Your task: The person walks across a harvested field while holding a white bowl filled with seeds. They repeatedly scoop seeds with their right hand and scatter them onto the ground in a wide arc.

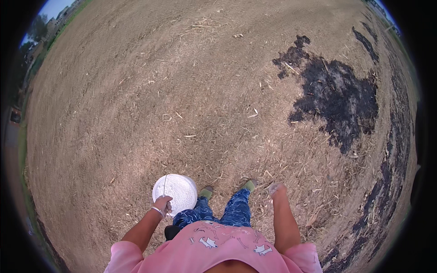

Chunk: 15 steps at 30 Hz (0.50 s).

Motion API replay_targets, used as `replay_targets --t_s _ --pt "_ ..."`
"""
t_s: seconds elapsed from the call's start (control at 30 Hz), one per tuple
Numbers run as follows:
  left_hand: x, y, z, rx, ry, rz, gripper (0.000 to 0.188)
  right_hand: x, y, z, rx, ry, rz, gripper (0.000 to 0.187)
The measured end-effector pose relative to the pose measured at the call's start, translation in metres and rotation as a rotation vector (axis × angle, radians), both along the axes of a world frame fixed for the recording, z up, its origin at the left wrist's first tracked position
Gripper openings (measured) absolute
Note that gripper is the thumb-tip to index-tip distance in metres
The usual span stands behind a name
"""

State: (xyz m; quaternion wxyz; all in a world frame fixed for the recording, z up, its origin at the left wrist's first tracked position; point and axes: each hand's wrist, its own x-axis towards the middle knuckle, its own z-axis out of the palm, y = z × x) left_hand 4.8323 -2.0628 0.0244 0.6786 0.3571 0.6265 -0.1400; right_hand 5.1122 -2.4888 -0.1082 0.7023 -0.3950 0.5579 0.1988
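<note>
Person seen from above, standing on dry straw-covered ground [191, 100]. Left hand [162, 203] is closed around the thin wire handle of a white bucket [178, 192], which hangs just beside the left leg and holds pale granules. Right hand [276, 188] reaches forward, fingers curled in with pale dust on them; whether it holds anything cannot be told. Black burnt patch [337, 98] lies well apart, ahead right.

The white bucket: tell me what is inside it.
The white bucket, carried by its wire handle in the left hand, is filled near its rim with a pale, grainy white stuff. What lies beneath that surface, and the bucket's bottom, is covered.
</note>
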Motion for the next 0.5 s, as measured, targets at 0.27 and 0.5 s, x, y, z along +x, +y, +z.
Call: replay_targets --t_s 0.27,0.5 --pt "0.088 -0.072 0.014 -0.043 -0.059 -0.306 0.018 0.156 0.111 0.263 -0.111 -1.091 0.370 0.041" --pt "0.175 -0.169 0.041 -0.080 -0.189 -0.623 0.015 -0.030 0.089 0.104 -0.184 -0.875 1.242 0.030"
